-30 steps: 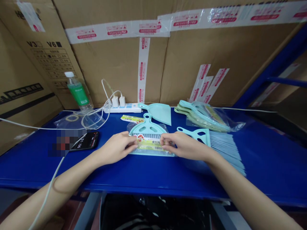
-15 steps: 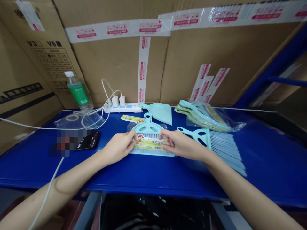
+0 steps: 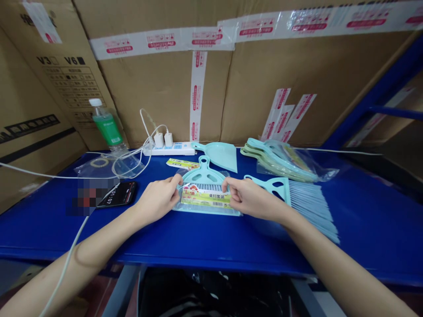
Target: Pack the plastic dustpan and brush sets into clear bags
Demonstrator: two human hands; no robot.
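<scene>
A light-blue dustpan and brush set (image 3: 204, 175) lies in a clear plastic bag (image 3: 205, 212) on the blue table, handle pointing away from me. Across its lower half runs a yellow-green printed label card (image 3: 206, 197). My left hand (image 3: 160, 197) pinches the bag's film at the left edge. At the right edge my right hand (image 3: 247, 197) is closed, fingers curled on the film beside the card. Just right of that hand, partly behind it, lies a loose light-blue brush (image 3: 307, 202) with its bristles toward me.
Behind the bag are a loose light-blue dustpan (image 3: 220, 155) and another label card (image 3: 181, 164). Several bagged sets (image 3: 284, 160) lie at the back right. To the left are a phone (image 3: 120, 193), a bottle (image 3: 107, 125), cables and a power strip (image 3: 181, 149). Cardboard (image 3: 158, 88) stands behind.
My left hand has shifted left, away from the card, and my right hand slightly right. More of the label card shows now, lying flatter and a little to the left.
</scene>
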